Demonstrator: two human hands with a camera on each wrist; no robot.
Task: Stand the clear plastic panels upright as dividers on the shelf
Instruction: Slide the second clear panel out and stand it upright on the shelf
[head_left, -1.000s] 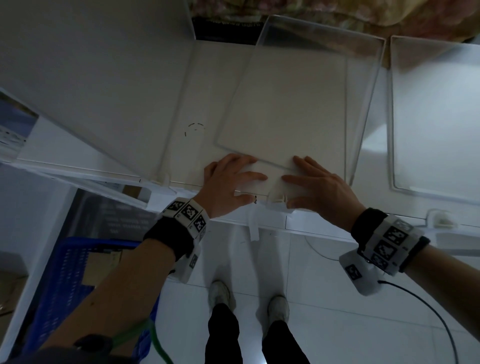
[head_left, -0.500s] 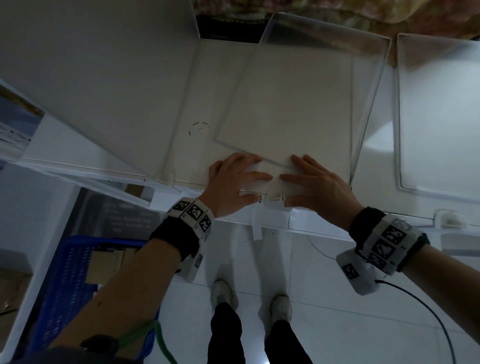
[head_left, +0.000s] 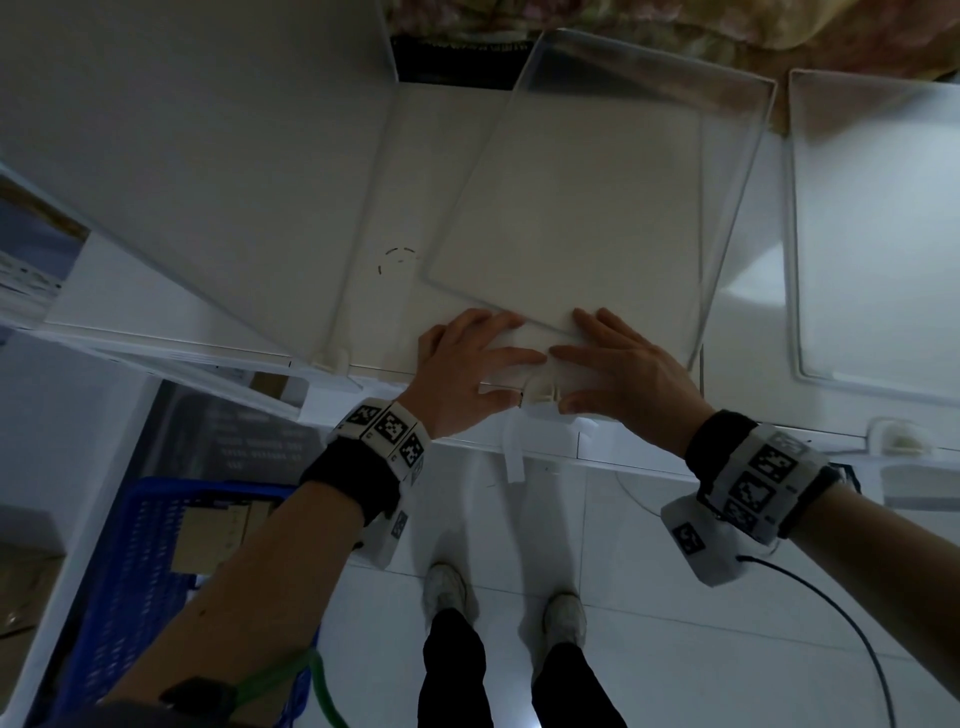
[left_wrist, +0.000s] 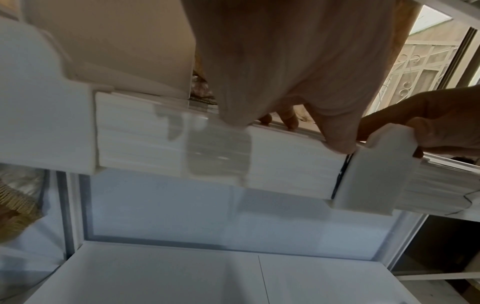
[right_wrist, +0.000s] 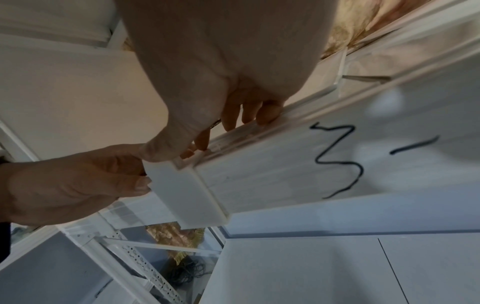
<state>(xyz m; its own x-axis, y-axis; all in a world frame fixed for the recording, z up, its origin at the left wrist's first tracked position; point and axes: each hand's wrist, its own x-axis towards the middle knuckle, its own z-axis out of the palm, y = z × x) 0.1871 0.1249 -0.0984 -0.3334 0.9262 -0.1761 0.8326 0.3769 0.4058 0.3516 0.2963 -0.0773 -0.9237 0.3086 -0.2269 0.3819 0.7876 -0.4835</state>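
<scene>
Both forearms reach up and forward from the person's body to the front edge of the white shelf (head_left: 623, 447), wrists level and close together. The left hand (head_left: 462, 371) lies palm down, fingers spread and nearly straight over the near edge of a clear plastic panel (head_left: 566, 218), thumb tip at a small white clip (head_left: 540, 392) on the shelf's front lip. The right hand (head_left: 621, 366) mirrors it, fingers pointing left, its forefinger tip almost meeting the left one, thumb against the clip's other side. The panel lies tilted between two standing panels, its far corner toward the shelf's back edge. Another clear panel (head_left: 878, 228) sits farther right.
</scene>
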